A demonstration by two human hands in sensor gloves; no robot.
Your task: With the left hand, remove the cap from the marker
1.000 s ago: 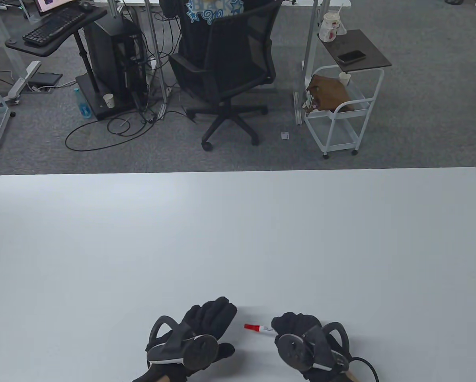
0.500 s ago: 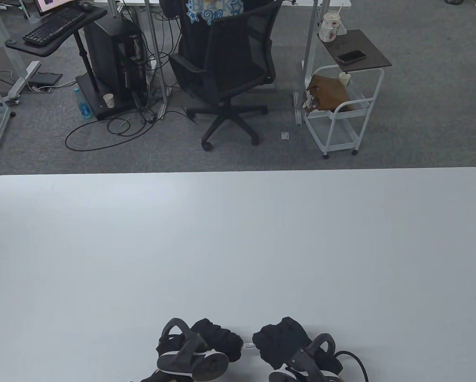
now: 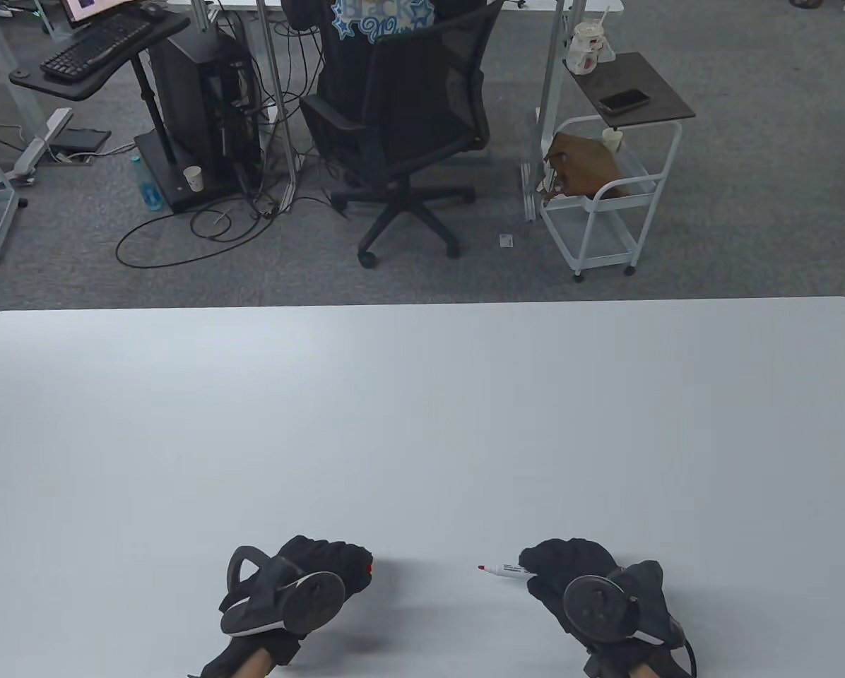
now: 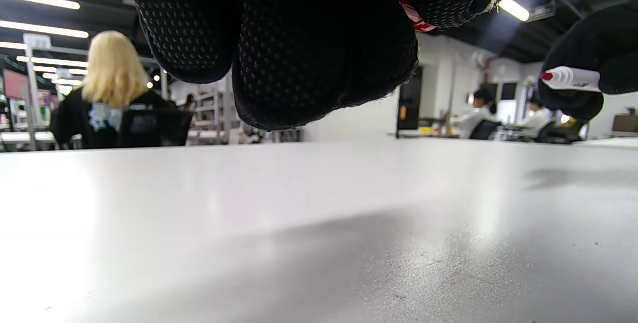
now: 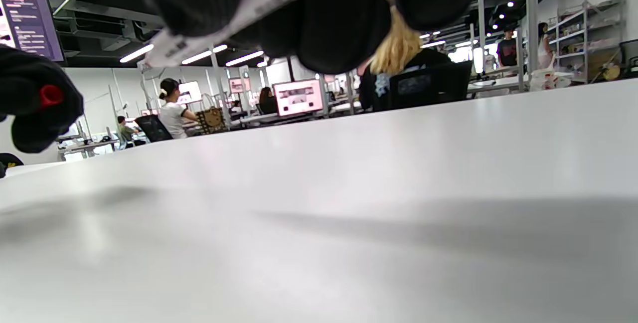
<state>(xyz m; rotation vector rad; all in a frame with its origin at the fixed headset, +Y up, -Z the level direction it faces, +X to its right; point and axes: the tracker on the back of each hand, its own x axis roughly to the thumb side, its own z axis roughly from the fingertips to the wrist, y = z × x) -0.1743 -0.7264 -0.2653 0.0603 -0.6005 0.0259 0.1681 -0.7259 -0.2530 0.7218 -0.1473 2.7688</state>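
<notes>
My right hand [image 3: 571, 572] grips a white marker [image 3: 504, 568] near the table's front edge. Its bare red tip points left. The marker also shows in the left wrist view [image 4: 570, 79] and under the gloved fingers in the right wrist view [image 5: 239, 11]. My left hand [image 3: 323, 565] holds the red cap [image 3: 369, 566], which peeks out of the closed fingers. The cap also shows in the left wrist view [image 4: 416, 16] and the right wrist view [image 5: 50, 96]. The hands are well apart, with a gap between cap and tip.
The white table [image 3: 422, 424] stretches ahead of both hands. Beyond its far edge stand an office chair [image 3: 401, 120], a white cart [image 3: 606, 183] and a computer stand [image 3: 104, 56].
The hands met at the marker half a second ago. Now they have drawn apart: the left hand moved left with the cap, the right hand moved right with the uncapped marker.
</notes>
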